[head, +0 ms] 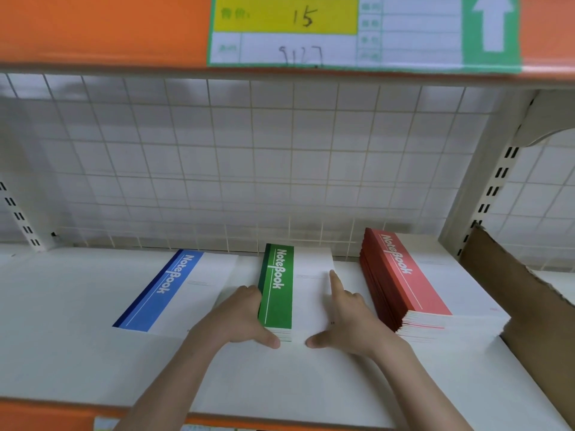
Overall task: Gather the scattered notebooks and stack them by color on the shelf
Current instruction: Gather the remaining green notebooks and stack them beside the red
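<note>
Three notebook piles lie on the white shelf (77,353). A blue-striped notebook (161,293) lies flat at the left. A low green-striped stack (277,293) sits in the middle, and a tall red-striped stack (413,281) stands at the right. My left hand (239,315) presses against the green stack's left edge, with its thumb at the front corner. My right hand (348,318) rests against the stack's right side, index finger stretched along the white cover and thumb at the front edge.
A wire grid back panel (249,166) closes the shelf behind. The upper shelf's orange edge (102,29) carries a price label (336,29). A torn brown cardboard piece (529,303) leans at the right, beside the red stack. A slotted upright (494,188) stands at the right rear.
</note>
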`<state>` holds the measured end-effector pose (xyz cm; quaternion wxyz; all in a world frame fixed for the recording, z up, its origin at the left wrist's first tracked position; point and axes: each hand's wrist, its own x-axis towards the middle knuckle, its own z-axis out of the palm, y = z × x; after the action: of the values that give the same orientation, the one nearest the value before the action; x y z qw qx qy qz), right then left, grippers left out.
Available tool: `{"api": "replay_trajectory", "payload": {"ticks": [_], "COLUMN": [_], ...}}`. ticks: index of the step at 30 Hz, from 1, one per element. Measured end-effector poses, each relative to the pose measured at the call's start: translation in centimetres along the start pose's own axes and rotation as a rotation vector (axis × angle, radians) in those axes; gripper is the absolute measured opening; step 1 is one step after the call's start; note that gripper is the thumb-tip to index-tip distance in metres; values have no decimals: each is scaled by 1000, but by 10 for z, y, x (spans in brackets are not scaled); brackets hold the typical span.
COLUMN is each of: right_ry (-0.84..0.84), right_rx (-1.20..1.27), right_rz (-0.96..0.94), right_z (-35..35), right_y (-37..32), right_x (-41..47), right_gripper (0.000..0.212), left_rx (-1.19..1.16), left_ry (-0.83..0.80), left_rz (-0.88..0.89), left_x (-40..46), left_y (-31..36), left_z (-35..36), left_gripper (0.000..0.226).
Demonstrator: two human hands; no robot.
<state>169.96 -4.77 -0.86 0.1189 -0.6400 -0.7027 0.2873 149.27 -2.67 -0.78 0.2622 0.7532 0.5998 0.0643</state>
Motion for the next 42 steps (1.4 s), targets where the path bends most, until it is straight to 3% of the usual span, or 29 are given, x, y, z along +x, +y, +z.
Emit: {"api": "replay_trajectory", "payload": {"ticks": [2,5,11,15,19,27,42], "right_ry": [2,52,286,292,231,61,-130], "right_rx": [11,15,-45,-81,-128,-132,-159], "right_rz": [1,-19,-132,-206,-323,-566,-734], "right_z": [0,-4,-8,0,17,78,211], "right_y": [0,-4,-22,-42,-70,-154,-320], "right_x": [-2,-8,-12,-7,2,16,-4], "right_gripper": [138,130,80,62,53,55,54], "left_rx": [-17,-37,-136,-178,-79,73,269], "left_ry": [0,19,183,387,454,572,583], "left_rz": [2,-14,-18,-34,-98,-291,-499], "left_x": [0,-1,-15,-24,-45,-113,-263], "left_y": [-1,-4,-5,-17,-40,-111,-253], "left_z": [2,4,-3,-11,-24,-50,-92], "left_gripper": [58,73,85,61,49,31,45]}}
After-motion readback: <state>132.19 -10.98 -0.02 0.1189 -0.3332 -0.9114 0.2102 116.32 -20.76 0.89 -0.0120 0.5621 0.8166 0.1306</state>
